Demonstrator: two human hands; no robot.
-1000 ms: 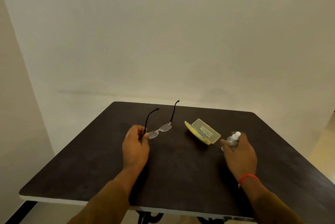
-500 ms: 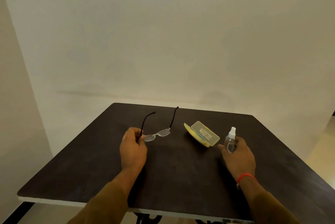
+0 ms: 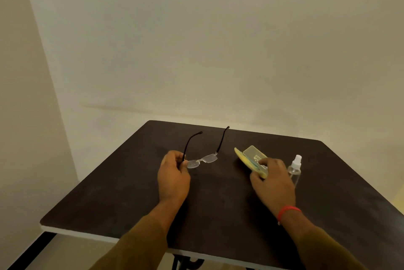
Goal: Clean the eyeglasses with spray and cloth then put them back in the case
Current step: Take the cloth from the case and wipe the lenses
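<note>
A dark matte table (image 3: 218, 215) with a white near edge stands by plain cream walls, its top bare from the hands back to that edge. The left hand (image 3: 173, 173) pinches the rimless, black-armed eyeglasses (image 3: 202, 161) at one hinge, with the lenses at its 2 o'clock and the arms pointing to 12. At 3 o'clock from them the right hand (image 3: 273, 182) clasps the near end of the open yellow plastic case (image 3: 251, 153), whose lid print is too small to read, and a clear white-capped spray bottle (image 3: 295, 169) stands upright just beside that hand at 3 o'clock.
</note>
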